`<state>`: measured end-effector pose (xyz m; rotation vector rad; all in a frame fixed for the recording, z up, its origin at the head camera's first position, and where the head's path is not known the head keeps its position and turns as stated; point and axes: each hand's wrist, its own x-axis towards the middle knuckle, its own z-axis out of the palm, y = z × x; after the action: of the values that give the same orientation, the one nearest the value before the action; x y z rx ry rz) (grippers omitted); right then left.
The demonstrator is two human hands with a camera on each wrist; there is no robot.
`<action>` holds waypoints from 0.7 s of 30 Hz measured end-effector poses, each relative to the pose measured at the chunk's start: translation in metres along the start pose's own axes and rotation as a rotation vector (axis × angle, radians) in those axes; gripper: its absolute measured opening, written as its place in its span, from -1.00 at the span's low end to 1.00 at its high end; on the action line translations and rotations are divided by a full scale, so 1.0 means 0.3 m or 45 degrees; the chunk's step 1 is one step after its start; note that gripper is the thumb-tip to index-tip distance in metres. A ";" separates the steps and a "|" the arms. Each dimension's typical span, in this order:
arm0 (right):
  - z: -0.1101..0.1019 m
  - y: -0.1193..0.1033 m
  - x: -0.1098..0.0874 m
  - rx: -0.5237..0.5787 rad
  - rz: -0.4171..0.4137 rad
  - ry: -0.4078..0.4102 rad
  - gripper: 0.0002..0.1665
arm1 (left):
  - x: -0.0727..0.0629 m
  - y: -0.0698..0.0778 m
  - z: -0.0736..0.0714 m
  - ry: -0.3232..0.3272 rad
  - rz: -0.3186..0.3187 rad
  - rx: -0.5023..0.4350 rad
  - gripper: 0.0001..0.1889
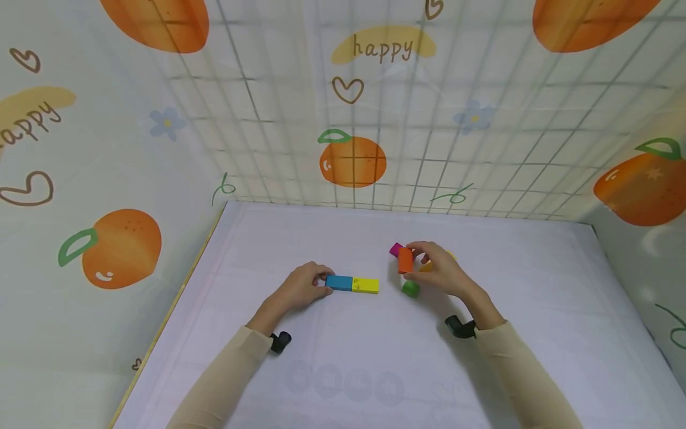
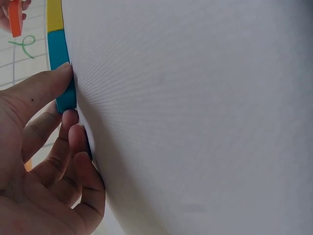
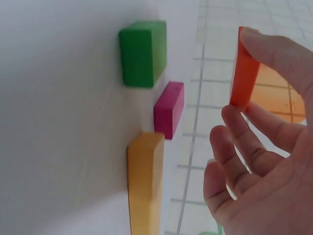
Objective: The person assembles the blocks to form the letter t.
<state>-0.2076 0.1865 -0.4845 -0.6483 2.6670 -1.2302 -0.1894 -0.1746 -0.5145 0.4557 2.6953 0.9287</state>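
The left hand (image 1: 305, 286) pinches the left end of a blue block (image 1: 339, 283) between thumb and fingers, and the block's right end meets a yellow block (image 1: 367, 285), the two lying end to end in a row across the white table (image 1: 321, 333). The right hand (image 1: 442, 268) grips an orange block (image 1: 405, 260) by its two ends, thumb against fingers, and holds it up off the surface — the right wrist view shows it apart from everything but the hand. A gap separates it from the yellow block's right end. Around the right hand the room is tighter: a green block (image 1: 410, 289) sits on its near side, a magenta block (image 1: 396, 249) peeks out beyond the orange one, and an amber block (image 3: 145, 181) lies partly hidden below the palm in the head view. All the blocks stand well in from the table's left edge (image 1: 176, 298); the far edge, where the patterned backdrop (image 1: 268, 149) rises, is nearest to the magenta one. White surface stretches from the row towards the person, between the two sleeved forearms — the wider space for moving.
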 end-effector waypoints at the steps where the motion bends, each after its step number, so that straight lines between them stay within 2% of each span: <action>1: 0.005 -0.005 0.005 0.010 -0.009 0.000 -0.23 | 0.000 0.000 -0.001 0.000 0.001 -0.002 -0.61; 5: 0.027 -0.023 0.024 0.033 -0.012 -0.010 -0.20 | -0.001 -0.001 -0.002 0.001 0.004 0.003 -0.62; 11: 0.059 -0.045 0.049 -0.020 0.000 -0.015 -0.19 | -0.001 0.001 -0.004 0.002 0.009 0.010 -0.62; 21: 0.111 -0.087 0.091 -0.019 0.058 -0.055 -0.19 | -0.010 0.014 -0.009 0.004 0.014 0.001 -0.62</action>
<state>-0.2139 0.1364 -0.4852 -0.6056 2.6432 -1.1721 -0.1867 -0.1742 -0.5094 0.4697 2.6984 0.9325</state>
